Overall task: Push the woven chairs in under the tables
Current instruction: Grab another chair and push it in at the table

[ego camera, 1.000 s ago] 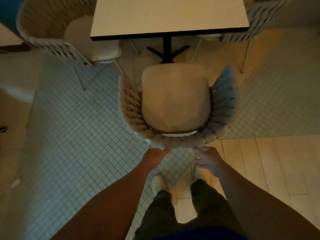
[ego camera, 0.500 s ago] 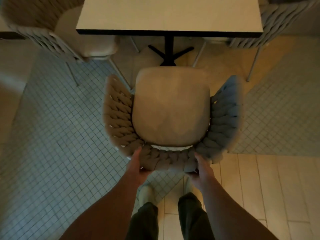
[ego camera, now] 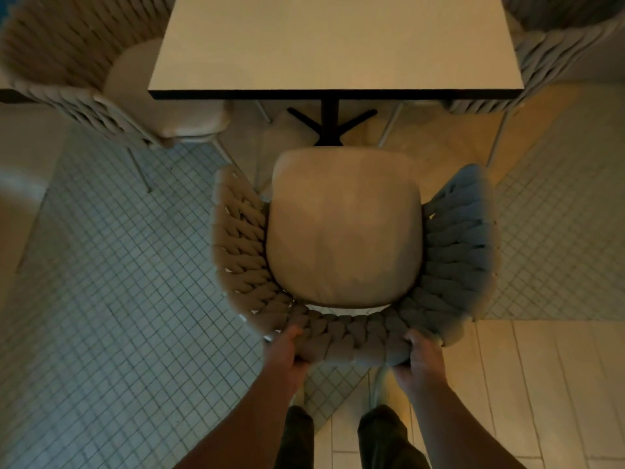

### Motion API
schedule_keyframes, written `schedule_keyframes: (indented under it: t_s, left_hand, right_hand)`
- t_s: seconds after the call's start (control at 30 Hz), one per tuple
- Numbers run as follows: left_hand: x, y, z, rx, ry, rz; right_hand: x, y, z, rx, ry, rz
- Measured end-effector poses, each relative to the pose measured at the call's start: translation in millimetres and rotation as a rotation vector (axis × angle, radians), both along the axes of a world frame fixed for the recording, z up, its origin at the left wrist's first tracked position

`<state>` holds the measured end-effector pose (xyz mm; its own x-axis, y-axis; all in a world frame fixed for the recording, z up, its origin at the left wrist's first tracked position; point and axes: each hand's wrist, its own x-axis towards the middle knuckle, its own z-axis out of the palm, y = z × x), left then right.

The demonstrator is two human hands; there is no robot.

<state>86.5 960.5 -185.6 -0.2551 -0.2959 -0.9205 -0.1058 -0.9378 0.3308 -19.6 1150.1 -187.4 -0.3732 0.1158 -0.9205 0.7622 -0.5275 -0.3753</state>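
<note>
A woven chair (ego camera: 345,228) with a beige seat cushion stands directly below me, its seat front just short of the near edge of a pale square table (ego camera: 334,42). The chair's braided backrest curves toward me. My left hand (ego camera: 285,350) grips the backrest's left rear part, thumb on top. On the right rear part my right hand (ego camera: 421,357) grips the same backrest. The table rests on a black pedestal base (ego camera: 329,125) in front of the seat.
A second woven chair (ego camera: 101,79) sits at the table's left side, partly tucked under. A third woven chair (ego camera: 554,52) stands at the right. The floor is small blue-grey tiles (ego camera: 111,299) and pale planks (ego camera: 527,384). My legs and shoes are below the backrest.
My hands went from reaching toward the backrest to gripping it on both sides. The chair now appears closer and larger beneath me, still short of the table edge.
</note>
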Motion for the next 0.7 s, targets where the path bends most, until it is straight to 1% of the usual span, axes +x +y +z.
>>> schedule_keyframes:
  t_s: [0.27,0.47,0.7]
  left_hand:
    - [-50,-11,-2,-0.013,0.013,-0.003]
    - [-84,-25,-3,-0.049,-0.038,-0.054]
    - [-100,-40,-1,-0.033,-0.007,-0.112]
  right_hand:
    - [-51,-11,-2,0.000,0.051,0.025]
    - [-89,-22,-2,-0.006,0.051,0.092]
    - [-115,-31,1,-0.008,0.067,0.150]
